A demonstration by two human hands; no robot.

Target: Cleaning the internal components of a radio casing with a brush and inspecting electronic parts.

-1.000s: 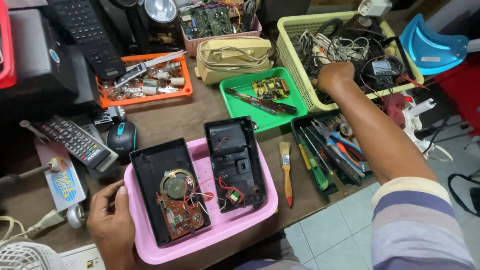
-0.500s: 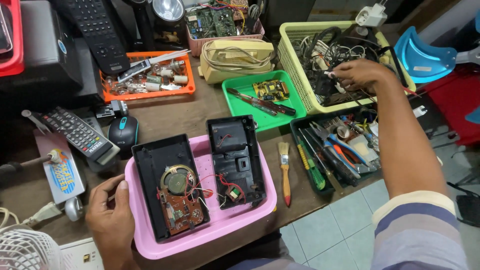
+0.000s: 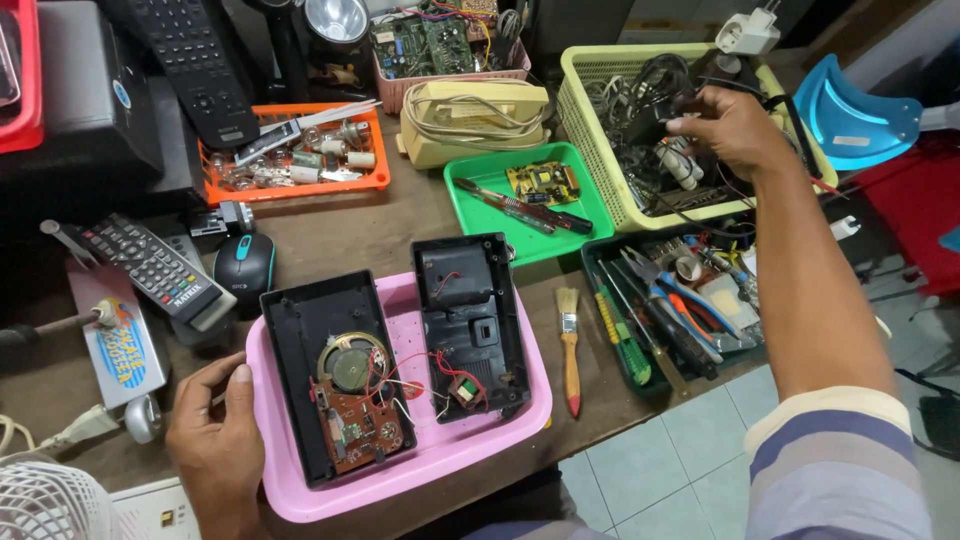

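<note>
Right arm: stretched from the lower right of the frame up to the upper right, striped sleeve at the elbow, forearm bare.
Right hand (image 3: 735, 130): over the yellow basket (image 3: 592, 130), palm down, fingers curled.
Right grip: clenched on a black cable (image 3: 660, 95) out of the tangle of wires in the basket; exact hold between fingers cannot be told.
Left arm: enters at lower left, wrist bent inward.
Left hand (image 3: 215, 435): resting at the left rim of the pink tray (image 3: 440, 465), thumb along the tray edge.
Left grip: loose, fingers half curled, touching the tray only, nothing enclosed.
Tray contents: opened black radio, front half (image 3: 335, 375) with round speaker and brown circuit board at left, back half (image 3: 470, 325) at right, joined by thin red wires.
Tray position: lower centre of frame, on the brown tabletop (image 3: 330, 240).
Nearby: paintbrush (image 3: 569, 345) just right of the tray; green tray (image 3: 525, 200) between pink tray and basket; dark tool tray (image 3: 680, 310) under the right forearm.
</note>
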